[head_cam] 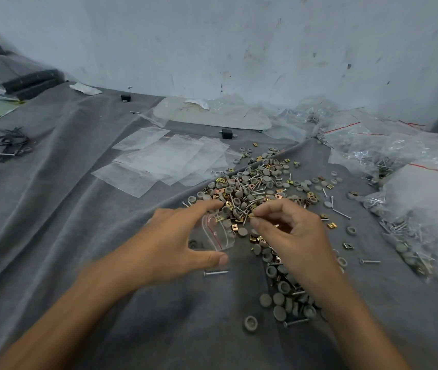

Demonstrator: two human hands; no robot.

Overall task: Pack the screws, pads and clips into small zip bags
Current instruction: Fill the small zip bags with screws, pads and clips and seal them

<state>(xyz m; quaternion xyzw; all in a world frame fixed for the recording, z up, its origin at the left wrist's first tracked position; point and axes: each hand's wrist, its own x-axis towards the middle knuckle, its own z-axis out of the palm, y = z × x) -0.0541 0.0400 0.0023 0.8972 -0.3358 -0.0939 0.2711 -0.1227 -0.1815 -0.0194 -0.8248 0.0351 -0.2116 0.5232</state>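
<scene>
A heap of silver screws, round grey pads and brass clips [255, 188] lies on the grey cloth [79, 236]. My left hand [178, 241] holds a small clear zip bag [218, 232] with a red seal line between thumb and fingers, its mouth turned toward the heap. A brass clip sits inside the bag near the mouth. My right hand [290, 233] pinches a small brass clip [251, 215] at its fingertips, right beside the bag's mouth. More grey pads [282, 303] and a loose screw [215, 273] lie under and below my hands.
Several flat empty zip bags [164, 158] are spread behind the heap. Filled bags [420, 209] pile up along the right side. A white tray in plastic [212, 116] lies by the wall. Black cable ties [10, 142] rest at the left.
</scene>
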